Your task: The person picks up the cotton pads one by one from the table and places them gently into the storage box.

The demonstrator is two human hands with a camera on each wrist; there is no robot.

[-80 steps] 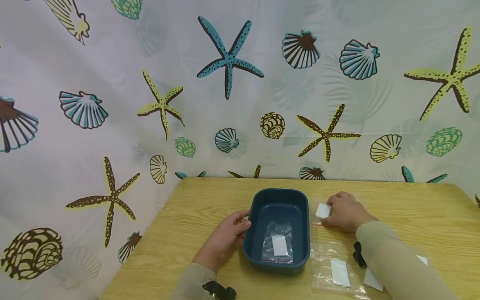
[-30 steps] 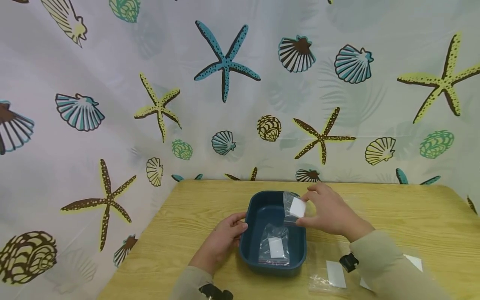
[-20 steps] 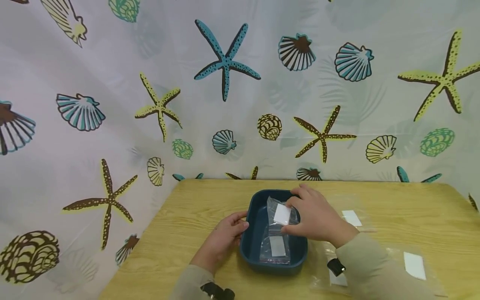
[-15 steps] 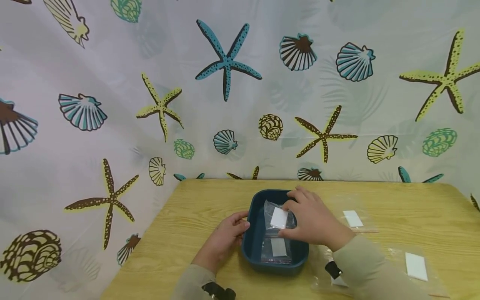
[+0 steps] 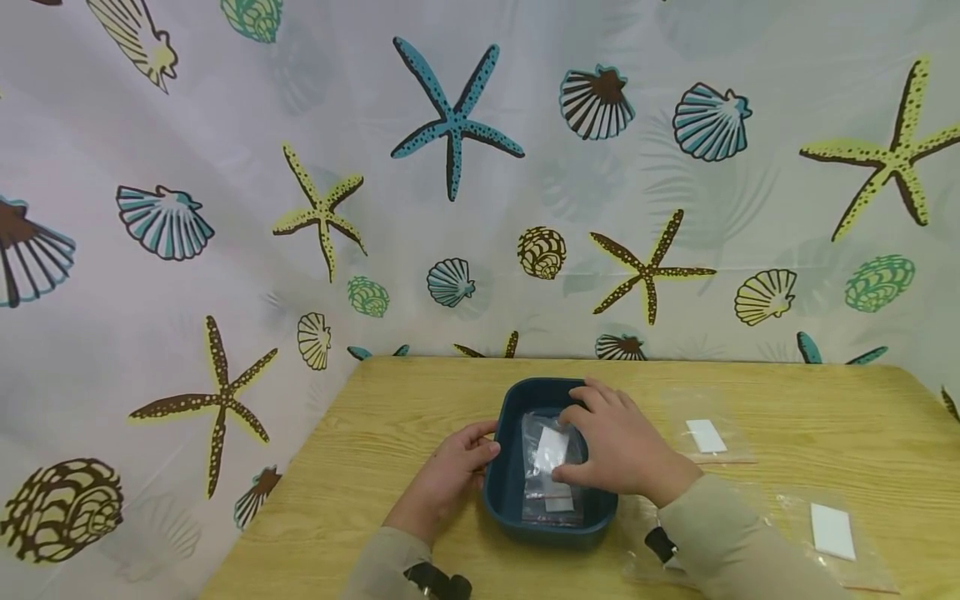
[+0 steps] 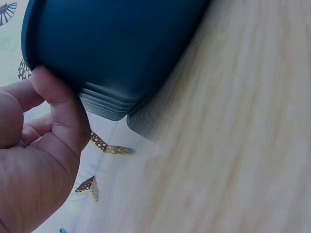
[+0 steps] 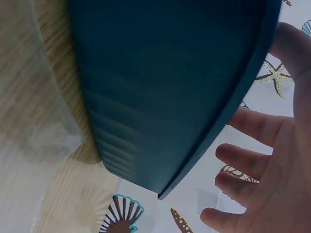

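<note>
A dark blue rectangular bin [image 5: 513, 508] stands on the table. In it lie two clear zip bags, each with a white rectangular piece; the upper bag [image 5: 542, 475] overlaps the lower bag [image 5: 558, 515]. My left hand [image 5: 450, 468] holds the bin's left rim. In the left wrist view, my left fingers [image 6: 60, 109] bend against its outer wall. Over the bin's right side, my right hand [image 5: 622, 442] has thumb and index finger spread beside the upper bag. The right wrist view shows the other right fingers [image 7: 248, 160] extended outside the bin.
Right of the bin lie more zip bags with white pieces: one bag [image 5: 705, 435] at the back, another bag [image 5: 832, 533] at far right, and a bag [image 5: 641, 558] partly under the right sleeve. A patterned curtain [image 5: 480, 217] hangs behind the wooden table [image 5: 405, 408].
My right hand has carried a zip bag from the table's right side into the bin, then let it drop onto the other one. The left hand has stayed at the rim.
</note>
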